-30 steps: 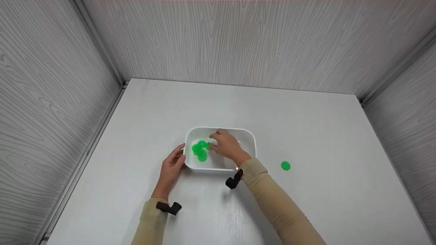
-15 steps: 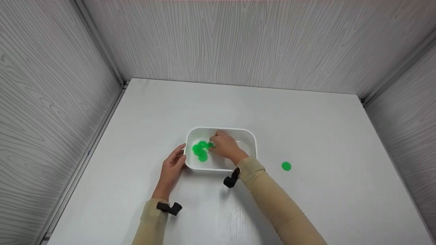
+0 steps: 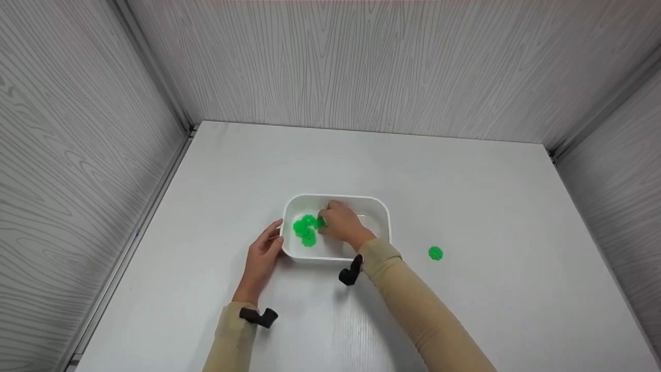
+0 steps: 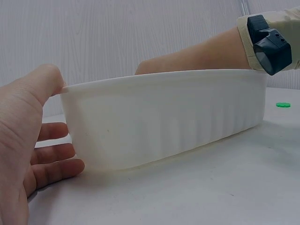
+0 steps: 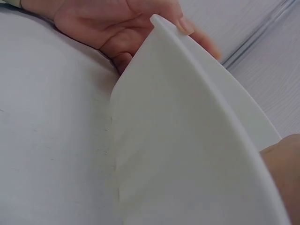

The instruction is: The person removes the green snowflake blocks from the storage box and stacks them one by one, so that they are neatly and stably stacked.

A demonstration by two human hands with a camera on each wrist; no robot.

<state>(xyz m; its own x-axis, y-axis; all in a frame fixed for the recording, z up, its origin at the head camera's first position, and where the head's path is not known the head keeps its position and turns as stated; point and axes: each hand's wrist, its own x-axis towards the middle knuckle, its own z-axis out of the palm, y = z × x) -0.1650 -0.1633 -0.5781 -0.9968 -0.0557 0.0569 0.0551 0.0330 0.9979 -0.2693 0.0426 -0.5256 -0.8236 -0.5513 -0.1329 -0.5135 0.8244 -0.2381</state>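
A white plastic container (image 3: 338, 259) stands on the table. Against its left end rests my left hand (image 3: 260, 260), thumb at the rim and loosely extended fingers along the outer wall, as the left wrist view (image 4: 40, 136) also shows. Several green notched plastic discs (image 3: 301, 227) lie overlapping in the container's left part. My right hand (image 3: 342, 223) reaches inside over the front wall. Its thumb and fingers pinch a green notched disc (image 3: 321, 222) at the right of the pile. Both wrist views hide these fingertips behind the container wall.
One more green disc (image 3: 435, 253) lies flat on the white table (image 3: 490, 206), right of the container. Wood-grain panels (image 3: 372, 62) stand at the back and both sides. A black wrist camera (image 3: 350, 271) sits close to the container's front wall.
My right thumb and fingers have come together at the rightmost disc of the pile. The left hand stays at the container's end. The view has shifted slightly.
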